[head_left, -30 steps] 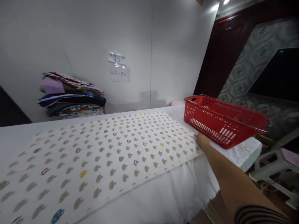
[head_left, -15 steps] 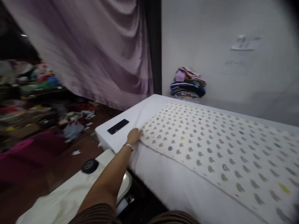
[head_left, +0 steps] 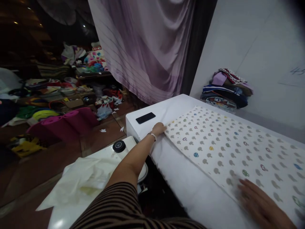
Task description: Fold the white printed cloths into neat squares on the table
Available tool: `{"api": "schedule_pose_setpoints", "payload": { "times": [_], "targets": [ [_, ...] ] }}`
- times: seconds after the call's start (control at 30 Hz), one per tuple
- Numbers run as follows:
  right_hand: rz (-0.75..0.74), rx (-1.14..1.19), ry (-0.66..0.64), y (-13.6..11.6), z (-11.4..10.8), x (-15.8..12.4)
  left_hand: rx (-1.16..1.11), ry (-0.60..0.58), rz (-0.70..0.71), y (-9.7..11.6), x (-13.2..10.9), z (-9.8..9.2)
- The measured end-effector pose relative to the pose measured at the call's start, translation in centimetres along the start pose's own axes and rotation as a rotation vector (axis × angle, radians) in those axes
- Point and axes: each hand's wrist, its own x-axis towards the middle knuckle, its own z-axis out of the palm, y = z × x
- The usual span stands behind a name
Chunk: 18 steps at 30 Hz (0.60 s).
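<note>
A white cloth [head_left: 202, 136] printed with grey mushroom shapes and a few coloured ones lies flat on the white-covered table [head_left: 171, 108]. At its near left corner, my left hand [head_left: 159, 128] has its fingers closed on the edge. My right hand [head_left: 259, 203], blurred by motion, is low over the near edge of the cloth at the lower right. Its fingers look stretched out, with nothing seen in them. A black phone [head_left: 145, 118] lies on the table just beyond my left hand.
Left of the table, a white machine top [head_left: 130, 144] carries a round black object [head_left: 118, 146] and a crumpled pale cloth [head_left: 88, 175]. Folded fabrics [head_left: 224, 90] are stacked by the wall. A purple curtain [head_left: 152, 47] hangs behind. Magenta rolls [head_left: 69, 122] and clutter cover the floor.
The view has turned left, so everything sits further right. My right hand has come into view at the lower right. My left hand stays at the cloth's corner.
</note>
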Motion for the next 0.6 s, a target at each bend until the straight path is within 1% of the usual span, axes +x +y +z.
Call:
{"api": "schedule_pose_setpoints", "payload": {
  "times": [0.07, 0.17, 0.27, 0.33, 0.4, 0.47, 0.6],
  "targets": [
    [-0.093, 0.006, -0.059, -2.3, 1.6, 2.7, 0.006, 0.028, 0.008, -0.2, -0.3, 0.3],
    [-0.176, -0.011, -0.146, -5.4, 3.5, 6.3, 0.003, 0.053, 0.027, -0.4, -0.6, 0.6],
    [-0.176, -0.063, -0.230, -6.7, 5.2, 8.7, -0.011, 0.048, 0.038, -0.3, -0.1, 0.6],
    [-0.151, -0.093, -0.263, -6.9, 6.2, 9.4, -0.020, 0.040, 0.044, 0.2, 0.6, 0.4],
    [-0.139, -0.106, -0.259, -6.9, 6.8, 9.6, -0.027, 0.026, 0.053, 0.9, 1.7, 0.2],
    [-0.135, -0.109, -0.251, -6.9, 6.9, 9.7, -0.032, 0.004, 0.059, 1.9, 2.8, 0.1],
    [-0.124, -0.109, -0.258, -7.2, 6.6, 9.8, -0.036, -0.027, 0.062, 3.3, 4.5, 0.1]
  ]
}}
